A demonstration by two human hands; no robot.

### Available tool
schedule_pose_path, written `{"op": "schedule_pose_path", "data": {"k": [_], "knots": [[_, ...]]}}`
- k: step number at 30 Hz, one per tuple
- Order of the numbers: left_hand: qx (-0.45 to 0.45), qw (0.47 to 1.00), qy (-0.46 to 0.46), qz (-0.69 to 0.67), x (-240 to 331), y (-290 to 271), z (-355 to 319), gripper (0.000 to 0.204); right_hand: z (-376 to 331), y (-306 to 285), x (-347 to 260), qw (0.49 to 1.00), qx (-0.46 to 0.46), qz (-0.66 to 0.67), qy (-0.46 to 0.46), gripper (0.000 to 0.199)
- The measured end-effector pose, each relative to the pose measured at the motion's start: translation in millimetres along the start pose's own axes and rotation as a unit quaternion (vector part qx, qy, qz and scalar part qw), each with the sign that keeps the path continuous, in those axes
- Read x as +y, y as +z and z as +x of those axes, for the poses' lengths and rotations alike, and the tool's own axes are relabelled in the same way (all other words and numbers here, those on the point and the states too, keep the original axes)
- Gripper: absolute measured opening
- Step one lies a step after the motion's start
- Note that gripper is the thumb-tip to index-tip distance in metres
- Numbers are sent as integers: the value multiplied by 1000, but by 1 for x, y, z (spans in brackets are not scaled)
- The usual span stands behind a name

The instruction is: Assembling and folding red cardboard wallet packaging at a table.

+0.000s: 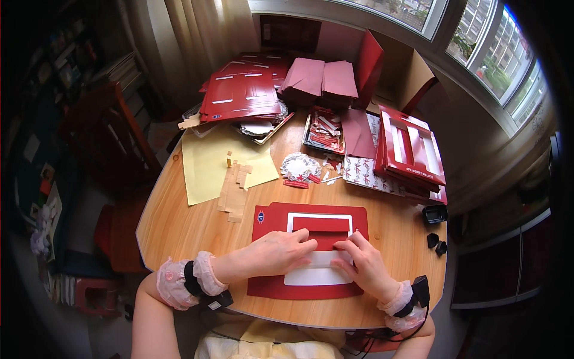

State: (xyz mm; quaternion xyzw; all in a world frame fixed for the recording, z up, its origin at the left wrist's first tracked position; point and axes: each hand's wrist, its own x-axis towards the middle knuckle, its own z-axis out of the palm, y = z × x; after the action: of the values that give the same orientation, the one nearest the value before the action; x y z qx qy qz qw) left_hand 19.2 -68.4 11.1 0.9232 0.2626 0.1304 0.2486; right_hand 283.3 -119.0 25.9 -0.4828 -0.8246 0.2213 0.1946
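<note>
A red printed card sheet lies flat on the table in front of me. On its middle is a white paper panel with a red opening above. My left hand reaches over from the left, its fingers curled at the panel's upper left part. From the right, my right hand has thumb and forefinger bent at the panel's upper right edge. Both hands seem to pinch a white strip that crosses the panel; the fingertips partly hide it. Each wrist wears a pink frilled cuff and a dark strap.
A yellow sheet with tan tape strips lies at left. Beyond are round floral cutouts, a tray of small pieces, red cards and pink envelopes. Red wallets and a black container stand right.
</note>
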Motion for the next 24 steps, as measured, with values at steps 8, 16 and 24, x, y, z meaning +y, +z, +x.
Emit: {"op": "schedule_pose_path", "data": {"k": [8, 16, 24], "knots": [[15, 999, -36, 6, 4, 1, 3, 35, 0, 6, 1, 999, 33, -40, -7, 34], [29, 998, -63, 9, 2, 4, 4, 41, -3, 3, 0, 953, 45, -196, -228, 39], [-11, 998, -40, -39, -1, -5, 2, 40, -3, -6, 4, 943, -85, -171, -272, 45]]}}
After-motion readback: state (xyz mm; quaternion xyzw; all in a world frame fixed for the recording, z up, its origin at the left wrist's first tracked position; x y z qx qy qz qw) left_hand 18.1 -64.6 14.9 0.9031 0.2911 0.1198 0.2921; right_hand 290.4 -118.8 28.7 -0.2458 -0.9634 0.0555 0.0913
